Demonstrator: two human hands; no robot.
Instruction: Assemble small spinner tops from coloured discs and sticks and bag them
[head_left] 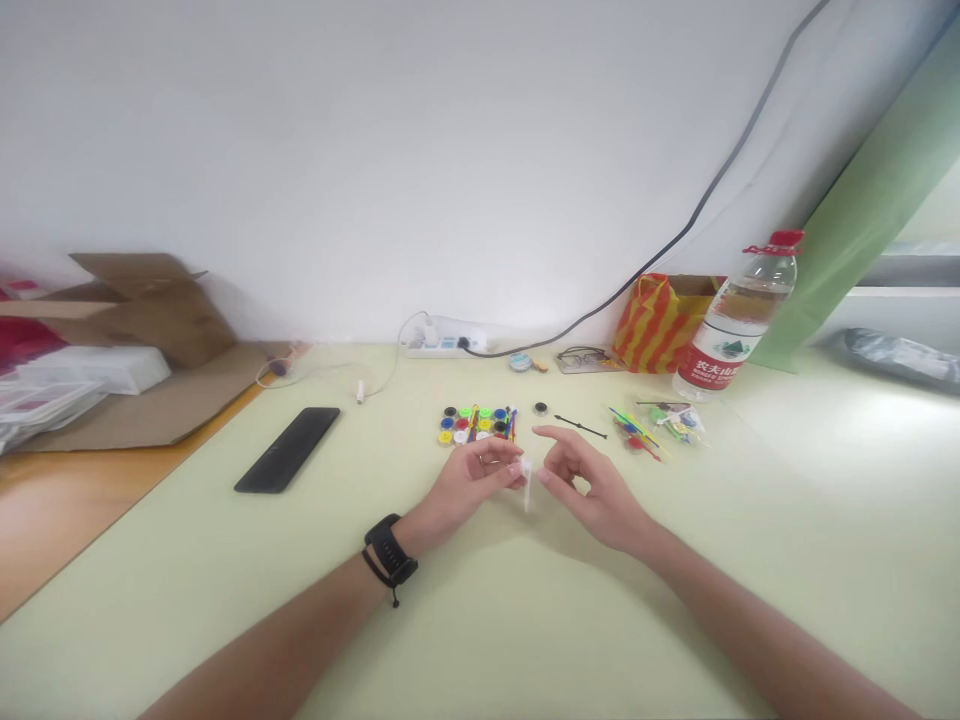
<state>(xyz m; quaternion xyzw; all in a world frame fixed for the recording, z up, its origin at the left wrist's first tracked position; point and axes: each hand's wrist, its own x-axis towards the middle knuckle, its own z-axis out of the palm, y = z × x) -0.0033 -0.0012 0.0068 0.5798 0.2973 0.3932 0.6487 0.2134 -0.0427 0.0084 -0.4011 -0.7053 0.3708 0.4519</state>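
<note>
My left hand [472,482], with a black watch [391,550] on its wrist, pinches a small white plastic piece [527,485] between thumb and fingertips. A thin white stem of that piece points down. Just to the right is my right hand [592,487], its index finger stretched out and its thumb apart, holding nothing I can see. Beyond the hands lie rows of small coloured discs [446,424] with several thin coloured sticks [512,424] on top. A single black disc [541,408] and a black rod [580,426] rest to their right.
Small bags of coloured parts [675,424] lie at right. Behind them stand a water bottle [739,320] and a striped bag [652,322]. Glasses [589,357] and a power strip [442,347] sit by the wall. A black phone [289,450] and cardboard box [165,315] are left.
</note>
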